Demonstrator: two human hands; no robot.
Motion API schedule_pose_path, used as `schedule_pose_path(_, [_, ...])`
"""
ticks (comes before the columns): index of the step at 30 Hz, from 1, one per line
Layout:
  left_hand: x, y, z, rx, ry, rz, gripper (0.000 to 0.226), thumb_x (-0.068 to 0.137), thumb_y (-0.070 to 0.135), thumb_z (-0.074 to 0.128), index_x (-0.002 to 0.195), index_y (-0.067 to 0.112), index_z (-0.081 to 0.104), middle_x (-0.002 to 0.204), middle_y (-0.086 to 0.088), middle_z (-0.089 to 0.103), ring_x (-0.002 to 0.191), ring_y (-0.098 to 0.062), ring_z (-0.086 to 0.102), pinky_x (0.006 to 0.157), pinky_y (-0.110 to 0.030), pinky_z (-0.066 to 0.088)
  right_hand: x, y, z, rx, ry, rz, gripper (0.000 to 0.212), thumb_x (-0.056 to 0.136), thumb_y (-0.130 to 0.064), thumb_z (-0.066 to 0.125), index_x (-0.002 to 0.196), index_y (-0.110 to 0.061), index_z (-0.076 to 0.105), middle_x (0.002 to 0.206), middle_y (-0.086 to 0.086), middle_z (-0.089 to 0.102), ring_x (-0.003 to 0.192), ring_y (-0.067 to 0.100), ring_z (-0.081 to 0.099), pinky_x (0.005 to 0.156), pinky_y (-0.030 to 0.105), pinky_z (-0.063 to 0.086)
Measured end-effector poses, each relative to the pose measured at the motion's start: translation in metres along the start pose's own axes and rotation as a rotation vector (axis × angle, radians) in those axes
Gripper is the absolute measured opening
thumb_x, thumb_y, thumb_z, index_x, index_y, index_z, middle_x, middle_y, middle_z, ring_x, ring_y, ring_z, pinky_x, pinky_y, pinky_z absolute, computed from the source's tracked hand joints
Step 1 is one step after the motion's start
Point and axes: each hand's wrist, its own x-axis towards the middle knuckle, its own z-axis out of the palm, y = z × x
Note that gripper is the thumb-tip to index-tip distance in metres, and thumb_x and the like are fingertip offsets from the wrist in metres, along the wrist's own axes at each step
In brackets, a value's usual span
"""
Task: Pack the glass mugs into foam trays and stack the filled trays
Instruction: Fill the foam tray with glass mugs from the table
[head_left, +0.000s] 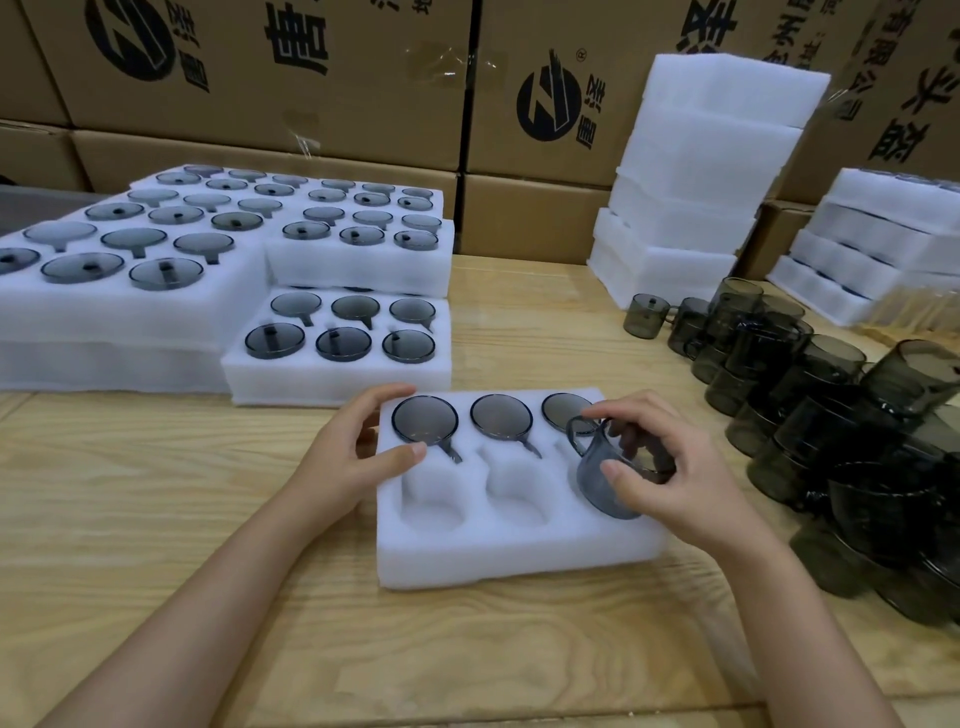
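Near edge: foam tray (519, 551) on the wooden tabletop (208, 519); its front-left and front-middle pockets are empty.

Right hand (670, 483) pinches a tilted mug (608, 478) by rim and wall with the fingertips. The base is partly in the front-right pocket and the handle is raised toward the back row.

Left hand (358, 447) grips the tray's left end, thumb on top, fingers curled at the far corner.

Risks:
- The mug enters crooked. If the handle misses its slot, it may jam or sit proud, and a tray stacked above would rock.
- The handle is close to the seated mug (566, 410) behind it, so glass could knock glass.
- Smooth glass in a fingertip hold may slip.

Farther right, loose mugs (831, 415) crowd near the right forearm, and a wide elbow could topple them. Beyond on the left, the filled trays (337, 338) sit stepped, not squared.
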Motion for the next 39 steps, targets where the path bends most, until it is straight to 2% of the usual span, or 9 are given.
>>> schedule_pose_path(5, [0.0,0.001,0.0,-0.013,-0.013,-0.001,0.066,0.058,0.043,0.073,0.121,0.03,0.057,0.111,0.005,0.069,0.105,-0.013,0.064,0.081,-0.022,0.052,0.001,0.001,0.004,-0.069,-0.029,0.004,0.04,0.064,-0.038,0.061,0.104,-0.037,0.064,0.097,-0.012,0.054,0.086,0.009,0.052,0.079,0.012,0.04])
schedule_pose_path(11, [0.001,0.0,0.0,-0.005,-0.017,-0.001,0.065,0.058,0.043,0.073,0.12,0.032,0.057,0.112,0.004,0.069,0.106,-0.014,0.064,0.089,-0.032,0.052,0.002,0.0,0.005,-0.222,-0.103,0.03,0.036,0.071,-0.028,0.066,0.105,-0.04,0.061,0.095,-0.019,0.048,0.103,0.003,0.044,0.084,0.006,0.031])
schedule_pose_path(17, [0.001,-0.001,0.0,-0.001,-0.025,0.013,0.065,0.058,0.044,0.074,0.121,0.032,0.057,0.113,0.004,0.068,0.107,-0.014,0.064,0.089,-0.034,0.051,-0.004,0.002,0.002,-0.346,-0.203,0.085,0.039,0.078,-0.032,0.061,0.114,-0.046,0.052,0.112,-0.024,0.037,0.117,-0.001,0.033,0.099,0.021,0.027])
schedule_pose_path(20, [-0.001,0.006,0.0,0.042,-0.037,-0.002,0.069,0.057,0.046,0.073,0.122,0.03,0.056,0.116,0.003,0.067,0.111,-0.017,0.062,0.093,-0.037,0.05,0.0,0.002,0.002,-0.249,-0.267,0.131,0.031,0.082,-0.039,0.06,0.112,-0.043,0.055,0.115,-0.021,0.036,0.121,-0.003,0.033,0.093,0.011,0.03])
schedule_pose_path(23, [-0.002,0.028,0.0,0.251,0.079,0.111,0.057,0.068,0.041,0.069,0.122,0.035,0.054,0.131,0.011,0.054,0.127,-0.005,0.046,0.106,-0.024,0.037,0.008,0.001,0.004,0.167,-0.036,0.331,0.016,0.093,-0.036,0.055,0.104,-0.029,0.063,0.113,-0.014,0.051,0.122,0.004,0.045,0.087,0.01,0.04])
schedule_pose_path(25, [0.0,0.052,0.009,0.307,0.144,0.245,0.049,0.078,0.041,0.059,0.126,0.038,0.049,0.139,0.019,0.046,0.131,0.008,0.036,0.106,-0.01,0.027,0.009,0.007,0.003,0.185,0.144,0.329,0.032,0.097,-0.048,0.035,0.113,-0.037,0.061,0.12,-0.023,0.052,0.12,0.0,0.045,0.096,0.019,0.035])
schedule_pose_path(28, [0.005,0.084,0.052,0.468,-0.156,0.265,0.057,0.091,0.054,0.035,0.145,0.038,0.027,0.153,0.024,0.02,0.139,0.01,0.016,0.112,-0.011,0.011,0.012,0.01,0.005,0.108,0.127,0.364,0.042,0.098,-0.051,0.026,0.135,-0.042,0.042,0.136,-0.029,0.037,0.127,-0.004,0.031,0.1,0.019,0.022])
schedule_pose_path(31, [0.013,0.09,0.108,0.77,-0.428,0.281,0.069,0.097,0.058,0.019,0.153,0.022,0.002,0.16,0.012,-0.004,0.144,0.003,-0.006,0.113,-0.016,-0.008,0.033,0.013,0.01,-0.146,-0.055,0.374,0.052,0.101,-0.04,0.028,0.149,-0.02,0.025,0.154,-0.005,0.025,0.142,0.01,0.019,0.117,0.032,0.015])
schedule_pose_path(39, [0.016,0.067,0.134,1.0,-0.584,0.154,0.085,0.09,0.068,0.009,0.147,0.014,-0.023,0.155,0.004,-0.028,0.141,-0.003,-0.025,0.118,-0.039,-0.015,0.039,0.017,0.023,-0.8,-0.254,0.607,0.067,0.093,-0.058,0.022,0.149,-0.033,-0.005,0.151,0.005,0.028,0.135,0.031,0.033,0.11,0.06,0.008])
